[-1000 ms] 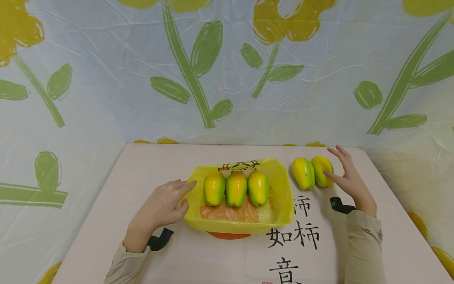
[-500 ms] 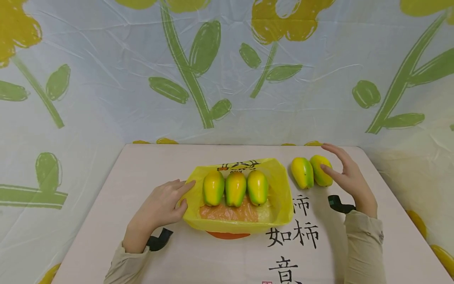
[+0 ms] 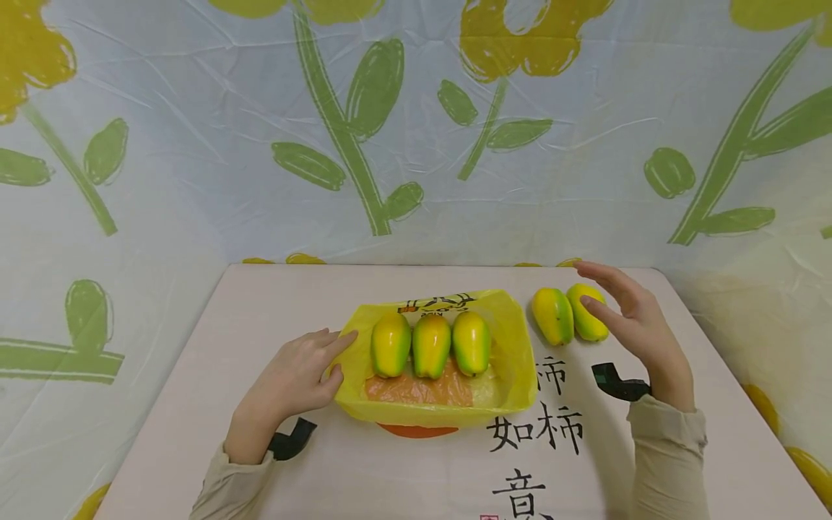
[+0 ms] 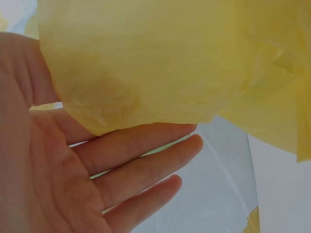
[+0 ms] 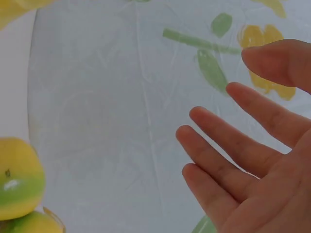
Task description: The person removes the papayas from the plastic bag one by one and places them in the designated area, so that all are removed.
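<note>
A yellow plastic bag [image 3: 513,390] stands with its mouth spread wide on the table. Three glossy yellow-green fruits, shaped like small papayas [image 3: 432,347], lie in a row inside it. My left hand [image 3: 295,375] touches the bag's left side, index finger and thumb at the rim. In the left wrist view its other fingers [image 4: 146,170] are straight and the bag hides the thumb and index tips. My right hand [image 3: 640,328] holds nothing, fingers extended, just right of two more such fruits [image 3: 552,316]. In the head view its thumb overlaps the farther-right fruit [image 3: 588,325].
The pale table [image 3: 273,303] carries black brush characters [image 3: 546,433] between the bag and my right arm. A flower-printed cloth [image 3: 227,144] hangs behind and at both sides. Black wrist mounts [image 3: 620,383] sit at each sleeve.
My right hand has shifted a little to the left over the two fruits at the right, its fingers swinging leftward. The left hand, bag and fruits stay where they were.
</note>
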Motion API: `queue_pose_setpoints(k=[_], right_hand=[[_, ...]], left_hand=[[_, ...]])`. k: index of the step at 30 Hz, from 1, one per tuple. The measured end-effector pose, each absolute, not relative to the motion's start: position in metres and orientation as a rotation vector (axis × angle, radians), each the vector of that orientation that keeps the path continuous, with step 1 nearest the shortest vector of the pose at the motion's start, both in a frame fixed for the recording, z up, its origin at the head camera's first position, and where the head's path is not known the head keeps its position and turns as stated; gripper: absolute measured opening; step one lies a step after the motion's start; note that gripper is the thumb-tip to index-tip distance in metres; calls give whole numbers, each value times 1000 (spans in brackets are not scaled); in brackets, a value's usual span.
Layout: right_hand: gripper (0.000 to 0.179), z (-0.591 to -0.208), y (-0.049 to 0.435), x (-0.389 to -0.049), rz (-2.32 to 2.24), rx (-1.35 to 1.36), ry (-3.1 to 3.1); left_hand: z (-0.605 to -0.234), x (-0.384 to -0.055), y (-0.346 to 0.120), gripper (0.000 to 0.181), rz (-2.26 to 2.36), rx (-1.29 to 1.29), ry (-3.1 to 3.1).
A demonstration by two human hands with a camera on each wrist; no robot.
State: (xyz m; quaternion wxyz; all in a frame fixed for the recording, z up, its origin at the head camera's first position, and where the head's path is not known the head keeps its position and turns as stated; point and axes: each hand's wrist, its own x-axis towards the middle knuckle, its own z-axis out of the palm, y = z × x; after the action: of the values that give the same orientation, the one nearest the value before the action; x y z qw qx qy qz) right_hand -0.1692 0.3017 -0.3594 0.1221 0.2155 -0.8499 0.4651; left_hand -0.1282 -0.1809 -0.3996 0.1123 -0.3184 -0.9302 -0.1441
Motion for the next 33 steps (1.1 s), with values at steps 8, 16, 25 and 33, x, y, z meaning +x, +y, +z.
queue_pose_setpoints(k=[8,16,25,33], right_hand=[[52,-350,287,-160,1308,683,-2492],[55,-343,269,-154,1216,823,-2460],[47,-322,238,-141,1136,855,-2471],[29,-301,211,-140,1052,798,-2612]], left_hand=[[-399,-129,-180,47,-427,-934,-2738],[-399,-129,-181,47,-417,-940,-2735],[-400,-129,-180,46,-416,-946,-2726],[-399,-128,-181,46,-418,-939,-2732]])
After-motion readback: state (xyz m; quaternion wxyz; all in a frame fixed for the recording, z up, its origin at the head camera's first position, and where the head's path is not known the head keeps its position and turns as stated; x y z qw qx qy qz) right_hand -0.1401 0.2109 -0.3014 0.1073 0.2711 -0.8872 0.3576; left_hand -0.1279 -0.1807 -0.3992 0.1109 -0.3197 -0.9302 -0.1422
